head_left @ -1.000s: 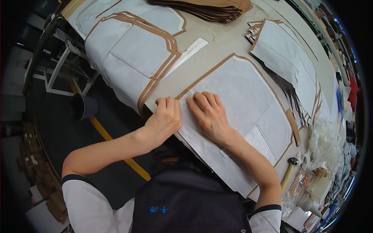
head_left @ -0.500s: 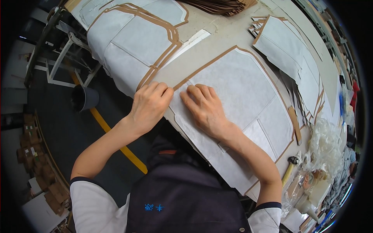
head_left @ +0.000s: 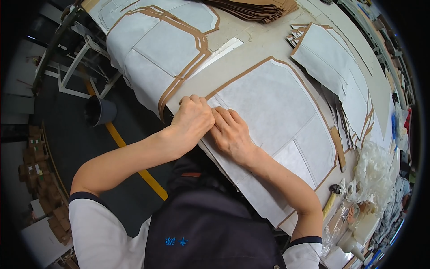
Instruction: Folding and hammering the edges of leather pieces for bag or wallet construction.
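Note:
A white fabric-like panel (head_left: 264, 105) with a brown border lies in front of me on the table. At its near left corner my left hand (head_left: 193, 120) is closed, knuckles up, with the fingers curled over the panel's edge. My right hand (head_left: 232, 136) lies close against it on the panel. Its fingers are bent and drawn together at the same edge, beside my left hand. The fingertips of both hands are largely hidden. A seam line crosses the panel's right half, and its near part reaches the table's front edge.
Similar brown-edged panels (head_left: 165, 49) drape over the table's left edge; more white panels (head_left: 333, 67) are stacked at right. Brown pieces (head_left: 260, 9) lie at the back. At right are a wooden strip (head_left: 338, 149), a yellow-handled tool (head_left: 332, 199) and clear plastic (head_left: 371, 175). A bucket (head_left: 101, 111) stands on the floor.
My left hand has moved right along the panel's edge, up against my right hand. My right hand has shifted slightly down, its fingers drawn closer together.

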Demonstrator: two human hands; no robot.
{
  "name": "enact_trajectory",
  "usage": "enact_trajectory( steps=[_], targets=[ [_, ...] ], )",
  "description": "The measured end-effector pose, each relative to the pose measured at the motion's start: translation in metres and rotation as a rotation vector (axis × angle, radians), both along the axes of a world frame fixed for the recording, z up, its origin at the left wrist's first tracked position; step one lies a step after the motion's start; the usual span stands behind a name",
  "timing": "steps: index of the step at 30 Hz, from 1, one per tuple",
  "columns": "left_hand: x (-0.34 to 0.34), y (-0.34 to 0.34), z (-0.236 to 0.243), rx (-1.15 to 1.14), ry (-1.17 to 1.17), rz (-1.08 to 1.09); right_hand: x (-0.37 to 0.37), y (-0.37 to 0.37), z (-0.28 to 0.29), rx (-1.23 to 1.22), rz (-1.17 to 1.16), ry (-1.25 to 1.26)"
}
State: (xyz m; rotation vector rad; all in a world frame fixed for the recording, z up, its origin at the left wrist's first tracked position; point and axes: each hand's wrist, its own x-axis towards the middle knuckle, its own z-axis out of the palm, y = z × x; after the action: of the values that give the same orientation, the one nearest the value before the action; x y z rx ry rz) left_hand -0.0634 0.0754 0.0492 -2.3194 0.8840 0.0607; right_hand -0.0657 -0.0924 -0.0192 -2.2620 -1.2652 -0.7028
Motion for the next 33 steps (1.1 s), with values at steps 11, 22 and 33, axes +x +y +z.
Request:
enact_trajectory(
  steps=[11,22,33],
  targets=[
    [0.017,0.013,-0.005,-0.200,0.014,0.053,-0.005,0.002,-0.006,-0.046,-0.042,-0.068],
    [0.060,0.042,0.039,-0.452,0.417,0.065,0.003,-0.070,0.030,0.257,-0.149,0.346],
    [0.156,-0.203,-0.038,-1.190,0.664,-0.466,0.028,-0.242,0.036,0.156,-1.011,0.682]
  ],
)
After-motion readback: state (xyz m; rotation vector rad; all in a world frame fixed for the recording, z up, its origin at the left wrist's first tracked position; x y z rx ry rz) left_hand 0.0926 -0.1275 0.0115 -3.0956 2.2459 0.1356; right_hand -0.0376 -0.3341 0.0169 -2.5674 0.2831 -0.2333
